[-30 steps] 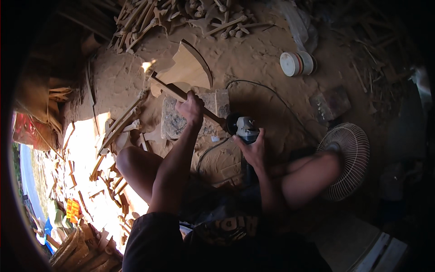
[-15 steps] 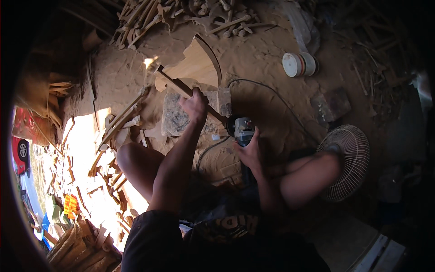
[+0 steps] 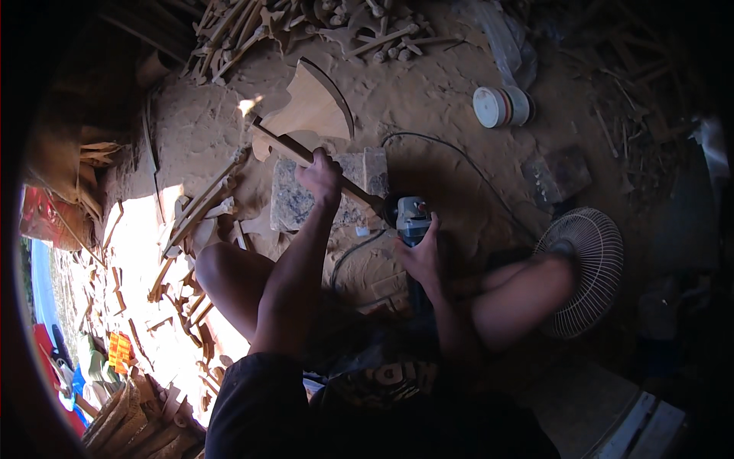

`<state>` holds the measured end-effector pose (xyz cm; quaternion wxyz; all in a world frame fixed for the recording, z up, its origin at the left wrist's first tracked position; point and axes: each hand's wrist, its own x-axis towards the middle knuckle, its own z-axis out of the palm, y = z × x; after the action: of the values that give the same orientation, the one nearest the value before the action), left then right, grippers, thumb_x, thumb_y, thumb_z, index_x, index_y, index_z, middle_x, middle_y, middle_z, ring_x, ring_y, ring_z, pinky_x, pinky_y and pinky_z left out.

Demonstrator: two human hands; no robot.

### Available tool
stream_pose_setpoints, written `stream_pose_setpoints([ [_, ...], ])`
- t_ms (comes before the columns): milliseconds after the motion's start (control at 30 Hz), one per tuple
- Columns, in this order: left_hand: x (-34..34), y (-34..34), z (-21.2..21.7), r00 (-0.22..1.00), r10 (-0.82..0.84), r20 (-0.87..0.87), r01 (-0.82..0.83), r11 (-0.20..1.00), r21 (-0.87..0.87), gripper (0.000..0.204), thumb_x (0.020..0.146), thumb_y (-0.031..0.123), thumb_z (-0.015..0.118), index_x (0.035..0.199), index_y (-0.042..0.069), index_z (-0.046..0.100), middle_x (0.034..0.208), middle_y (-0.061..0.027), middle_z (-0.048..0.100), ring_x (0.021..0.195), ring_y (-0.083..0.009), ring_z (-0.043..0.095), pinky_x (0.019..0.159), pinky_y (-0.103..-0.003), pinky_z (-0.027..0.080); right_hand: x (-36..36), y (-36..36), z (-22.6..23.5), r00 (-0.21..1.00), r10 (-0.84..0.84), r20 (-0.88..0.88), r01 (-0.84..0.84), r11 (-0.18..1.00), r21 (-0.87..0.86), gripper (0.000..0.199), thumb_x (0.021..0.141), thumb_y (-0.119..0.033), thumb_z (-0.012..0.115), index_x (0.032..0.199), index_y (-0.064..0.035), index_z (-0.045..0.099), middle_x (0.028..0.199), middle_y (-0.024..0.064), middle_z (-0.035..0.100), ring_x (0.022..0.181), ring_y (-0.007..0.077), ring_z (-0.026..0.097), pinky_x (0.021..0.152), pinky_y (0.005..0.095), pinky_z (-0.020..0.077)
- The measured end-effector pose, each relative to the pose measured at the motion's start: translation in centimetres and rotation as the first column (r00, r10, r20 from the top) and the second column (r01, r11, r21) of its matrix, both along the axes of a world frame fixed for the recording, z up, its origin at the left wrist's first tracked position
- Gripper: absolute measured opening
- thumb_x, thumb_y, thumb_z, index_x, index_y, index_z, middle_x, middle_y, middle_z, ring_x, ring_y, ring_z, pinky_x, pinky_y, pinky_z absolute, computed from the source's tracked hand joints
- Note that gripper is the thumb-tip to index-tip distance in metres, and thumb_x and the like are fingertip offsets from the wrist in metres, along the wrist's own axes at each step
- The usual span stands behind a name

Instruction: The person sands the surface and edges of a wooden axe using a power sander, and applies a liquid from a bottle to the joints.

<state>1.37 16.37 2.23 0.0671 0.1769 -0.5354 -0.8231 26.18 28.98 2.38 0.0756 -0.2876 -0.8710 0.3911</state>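
My left hand (image 3: 319, 177) is closed around the handle of a wooden axe (image 3: 317, 107), whose broad pale blade points away from me toward the upper left. In my right hand (image 3: 422, 256) is an angle grinder (image 3: 413, 216), gripped by its body. The handle's lower end meets the grinder's dark disc side; the exact contact is in shadow. Beneath the handle lies a worn, rectangular block (image 3: 294, 200) on the sandy ground. A dark power cord (image 3: 470, 164) curves over the ground beyond the grinder.
Carved wooden pieces (image 3: 252, 34) are heaped at the far side, with more sunlit scraps (image 3: 187, 306) at my left. A round fan guard (image 3: 589, 268) stands by my right knee. Farther right are a white tub (image 3: 502, 107) on its side and another block (image 3: 558, 176).
The axe has shifted slightly left, its blade turned a little, and my left hand has moved slightly left with it. The grinder stays nearly in place.
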Motion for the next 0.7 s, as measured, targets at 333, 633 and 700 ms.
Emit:
stream_pose_setpoints([
  [333, -2.9, -2.6, -4.7, 0.942, 0.31, 0.124, -0.288, 0.942, -0.172, 0.02, 0.088, 0.016, 0.065, 0.08, 0.002, 0.053, 0.064, -0.0053, 0.052, 0.053, -0.0182, 0.049, 0.05, -0.039, 0.041, -0.3, 0.2, 0.2, 0.997, -0.001, 0.075, 0.011, 0.992, -0.128, 0.107, 0.079, -0.042, 0.082, 0.158, -0.0011, 0.023, 0.117, 0.0337, 0.07, 0.109, 0.049, 0.07, 0.095, 0.0497, 0.056],
  [633, -3.3, -2.8, -5.5, 0.959, 0.275, 0.062, -0.263, 0.952, -0.157, 0.017, 0.087, 0.014, 0.066, 0.081, 0.002, 0.055, 0.064, -0.0046, 0.052, 0.053, -0.0186, 0.048, 0.049, -0.039, 0.04, 0.0, 0.0, -0.9, 0.996, -0.019, 0.09, 0.045, 0.951, -0.305, 0.11, 0.079, -0.027, 0.085, 0.159, 0.0049, 0.017, 0.13, 0.0299, 0.062, 0.121, 0.0381, 0.064, 0.106, 0.044, 0.0484],
  [700, -3.0, -2.1, -5.5, 0.959, 0.26, 0.115, -0.254, 0.965, -0.068, 0.018, 0.087, 0.015, 0.066, 0.079, 0.003, 0.054, 0.064, -0.0045, 0.052, 0.052, -0.0181, 0.048, 0.048, -0.038, 0.041, -0.1, 0.5, -1.6, 0.998, 0.008, 0.054, 0.003, 0.978, -0.208, 0.109, 0.079, -0.035, 0.083, 0.158, 0.0043, 0.02, 0.12, 0.0314, 0.067, 0.112, 0.0432, 0.068, 0.099, 0.0473, 0.0528],
])
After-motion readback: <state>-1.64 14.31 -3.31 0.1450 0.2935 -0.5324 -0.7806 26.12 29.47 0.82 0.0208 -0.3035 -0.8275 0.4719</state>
